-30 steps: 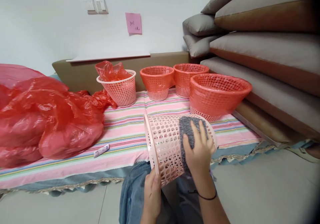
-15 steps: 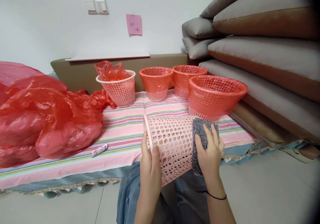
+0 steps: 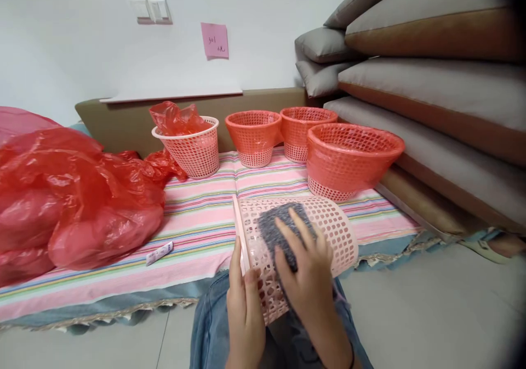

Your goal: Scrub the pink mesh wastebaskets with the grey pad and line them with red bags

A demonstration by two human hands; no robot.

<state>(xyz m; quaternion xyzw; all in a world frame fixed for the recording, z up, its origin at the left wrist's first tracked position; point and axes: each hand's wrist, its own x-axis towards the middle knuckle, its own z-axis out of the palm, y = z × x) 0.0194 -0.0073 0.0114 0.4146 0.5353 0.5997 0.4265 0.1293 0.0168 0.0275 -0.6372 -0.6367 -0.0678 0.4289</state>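
A pale pink plastic wastebasket (image 3: pixel 339 229) with a pattern of holes lies on its side over my lap, its rim facing left. My left hand (image 3: pixel 246 308) grips that rim, thumb on the outer wall and fingers at the rim's edge. Against the basket's upper side, my right hand (image 3: pixel 306 265) presses a dark grey cloth (image 3: pixel 269 226), fingers spread over it. Part of the cloth hangs below the palm. My right palm and the basket's underside are hidden.
Three wastebaskets lined with red plastic bags (image 3: pixel 252 133) stand on the striped sheet (image 3: pixel 197 215). Left of them is a pink basket (image 3: pixel 193 152) with a red bag inside. Red bags (image 3: pixel 94 193) fill the left side, near a small white tube (image 3: pixel 159 253). Stacked cushions (image 3: pixel 431 84) rise at right.
My right hand has slid the grey cloth leftward, from the basket's base end to the middle of its side. My left hand keeps its hold on the rim.
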